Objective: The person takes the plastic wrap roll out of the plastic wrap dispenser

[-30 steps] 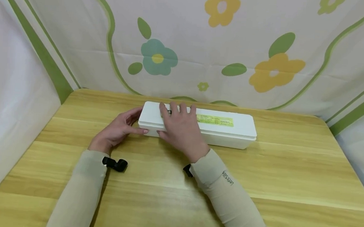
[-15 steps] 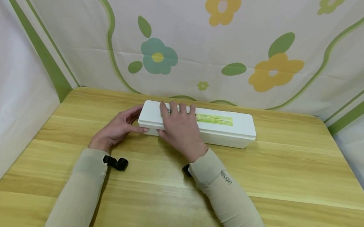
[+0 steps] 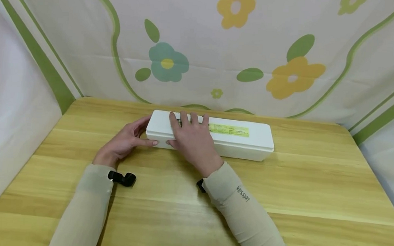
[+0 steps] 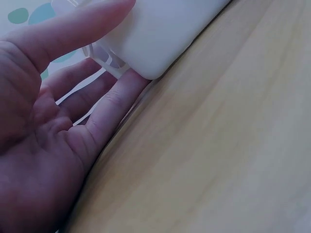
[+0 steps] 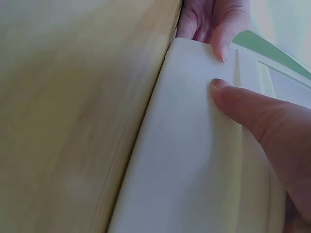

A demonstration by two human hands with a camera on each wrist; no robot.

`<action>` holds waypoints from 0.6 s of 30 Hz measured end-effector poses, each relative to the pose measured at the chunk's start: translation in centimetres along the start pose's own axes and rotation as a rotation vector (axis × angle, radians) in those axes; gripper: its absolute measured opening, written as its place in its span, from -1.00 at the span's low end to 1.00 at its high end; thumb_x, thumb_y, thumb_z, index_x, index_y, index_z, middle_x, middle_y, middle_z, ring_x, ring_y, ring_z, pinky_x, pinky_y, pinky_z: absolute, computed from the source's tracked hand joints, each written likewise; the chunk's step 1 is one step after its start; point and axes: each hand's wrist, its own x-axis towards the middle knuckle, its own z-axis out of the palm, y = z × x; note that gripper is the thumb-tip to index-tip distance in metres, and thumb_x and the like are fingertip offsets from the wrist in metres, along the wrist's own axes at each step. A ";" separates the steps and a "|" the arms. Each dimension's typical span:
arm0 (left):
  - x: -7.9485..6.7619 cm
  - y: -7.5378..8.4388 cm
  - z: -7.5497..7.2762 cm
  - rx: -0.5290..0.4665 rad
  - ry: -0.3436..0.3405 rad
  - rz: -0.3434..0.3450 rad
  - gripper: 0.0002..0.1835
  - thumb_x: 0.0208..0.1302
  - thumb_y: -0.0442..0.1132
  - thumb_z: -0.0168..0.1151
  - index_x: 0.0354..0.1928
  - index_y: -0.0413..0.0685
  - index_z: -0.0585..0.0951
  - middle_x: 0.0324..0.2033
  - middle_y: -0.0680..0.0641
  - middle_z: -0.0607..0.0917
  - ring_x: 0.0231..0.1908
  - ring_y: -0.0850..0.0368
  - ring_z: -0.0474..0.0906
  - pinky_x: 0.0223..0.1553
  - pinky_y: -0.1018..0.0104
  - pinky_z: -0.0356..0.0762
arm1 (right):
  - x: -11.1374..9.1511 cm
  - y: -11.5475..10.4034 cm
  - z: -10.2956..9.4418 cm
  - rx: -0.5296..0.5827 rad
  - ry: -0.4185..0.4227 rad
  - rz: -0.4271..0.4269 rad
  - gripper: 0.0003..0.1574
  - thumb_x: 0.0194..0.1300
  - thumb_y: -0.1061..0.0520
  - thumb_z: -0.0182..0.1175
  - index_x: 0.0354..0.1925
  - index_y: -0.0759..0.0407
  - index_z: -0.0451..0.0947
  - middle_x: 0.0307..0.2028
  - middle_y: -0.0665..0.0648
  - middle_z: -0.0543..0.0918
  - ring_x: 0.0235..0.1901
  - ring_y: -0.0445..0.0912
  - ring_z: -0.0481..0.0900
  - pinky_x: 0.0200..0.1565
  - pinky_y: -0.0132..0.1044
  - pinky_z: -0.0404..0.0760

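Observation:
A long white lidded box [image 3: 260,136] lies lengthwise near the back of the table, its lid closed and a yellow-green label [image 3: 231,130] on top. At its left end, my left hand [image 3: 124,139] grips the box, thumb along the front and fingers around the end; in the left wrist view some fingers reach behind the white wall [image 4: 160,41]. Over the left half of the lid, my right hand [image 3: 197,143] spreads its fingers across the top. The right wrist view has its thumb [image 5: 243,104] pressed on the front wall. Part of the label is covered by this hand.
The wooden table [image 3: 165,218] extends in front of the box and to both sides. A white curtain [image 3: 194,37] printed with flowers hangs just behind the table's back edge. Small black cameras [image 3: 123,178] are strapped at the wrists over beige sleeves.
The whole head view shifts slightly. Both hands keep the same hold on the box, which stays where it was on the table.

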 end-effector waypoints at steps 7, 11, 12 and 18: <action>0.0 -0.2 0.0 0.009 0.003 -0.009 0.02 0.23 -0.44 0.56 0.68 0.03 0.28 0.64 -0.10 0.31 0.67 -0.06 0.10 0.68 -0.14 -0.02 | 0.0 0.3 0.1 0.067 0.049 -0.005 -0.03 0.16 -0.49 0.53 0.37 -0.05 0.65 0.15 0.16 0.75 0.10 0.16 0.74 -0.01 0.14 0.65; 0.1 -0.3 0.0 0.019 0.001 0.004 0.02 0.21 -0.43 0.58 0.68 0.05 0.29 0.62 -0.09 0.35 0.65 -0.04 0.13 0.67 -0.13 0.00 | 0.1 0.5 0.2 0.119 0.055 0.003 -0.04 0.12 -0.48 0.56 0.36 -0.07 0.67 0.17 0.16 0.76 0.13 0.15 0.73 0.04 0.17 0.65; 0.2 -0.2 0.0 0.018 -0.001 0.008 0.02 0.21 -0.44 0.58 0.67 0.05 0.30 0.62 -0.09 0.36 0.65 -0.04 0.14 0.67 -0.13 0.00 | 0.2 0.6 0.2 0.133 0.054 0.006 -0.04 0.11 -0.47 0.57 0.35 -0.08 0.68 0.17 0.15 0.76 0.14 0.15 0.72 0.05 0.19 0.65; 0.0 -0.1 0.0 0.033 -0.010 0.018 0.03 0.20 -0.42 0.59 0.67 0.05 0.30 0.61 -0.10 0.36 0.64 -0.08 0.15 0.67 -0.17 -0.01 | 0.3 0.9 0.1 0.173 0.037 0.020 -0.05 0.06 -0.48 0.60 0.34 -0.17 0.68 0.18 0.10 0.76 0.19 0.13 0.68 0.10 0.19 0.64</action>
